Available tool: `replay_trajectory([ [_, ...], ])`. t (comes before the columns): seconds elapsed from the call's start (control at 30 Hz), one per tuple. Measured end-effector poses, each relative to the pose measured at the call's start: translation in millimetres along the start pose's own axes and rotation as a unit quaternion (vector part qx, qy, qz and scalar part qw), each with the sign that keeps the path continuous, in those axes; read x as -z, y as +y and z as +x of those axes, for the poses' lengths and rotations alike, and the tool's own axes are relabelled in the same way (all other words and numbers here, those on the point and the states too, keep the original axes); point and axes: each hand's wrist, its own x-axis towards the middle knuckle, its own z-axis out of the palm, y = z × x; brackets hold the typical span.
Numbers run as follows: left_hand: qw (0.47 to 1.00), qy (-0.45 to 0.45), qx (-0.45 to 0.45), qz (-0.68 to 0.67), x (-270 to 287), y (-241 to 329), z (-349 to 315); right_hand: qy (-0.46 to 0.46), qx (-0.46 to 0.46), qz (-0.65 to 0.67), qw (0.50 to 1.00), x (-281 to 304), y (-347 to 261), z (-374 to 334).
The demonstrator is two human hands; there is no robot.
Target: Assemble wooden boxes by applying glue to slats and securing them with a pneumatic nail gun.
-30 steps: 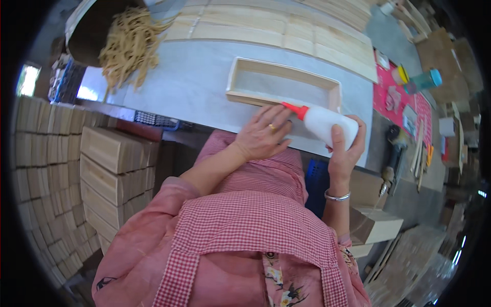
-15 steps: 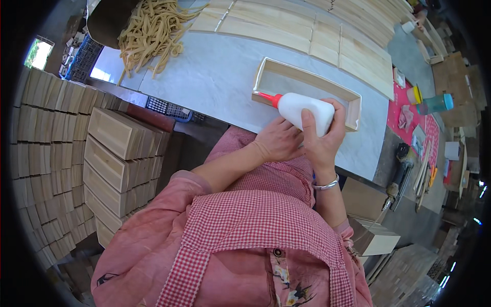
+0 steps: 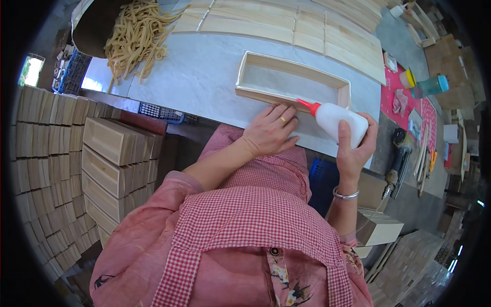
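Note:
A white glue bottle with a red nozzle is gripped in my right hand, tilted with its tip pointing left. The tip is at the near long side of a shallow rectangular wooden frame on the table. White glue lines the frame's top edges. My left hand, wearing a ring, lies with fingers stretched at the table's front edge. Its fingertips reach the frame's near side; I cannot tell if they press on it.
Thin wooden panels lie along the table's far side. A heap of tan rubber bands spills from a dark container at the far left. Stacked wooden frames stand left, below the table. A teal jar and a power tool are at right.
My right hand has drawn the bottle rightward, its tip moving from the frame's left corner along the near side. My left hand has moved out from under the bottle, fingers now stretched toward the frame.

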Motion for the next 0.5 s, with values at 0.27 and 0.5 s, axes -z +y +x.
replay_trajectory([
  [0.27,1.0,-0.012,0.007,0.007,-3,2,-2,0.069,-0.042,-0.053,0.995,50,26,-2],
  [0.5,1.0,-0.011,0.005,0.02,-4,2,-2,0.111,0.001,-0.101,0.989,79,45,-4],
])
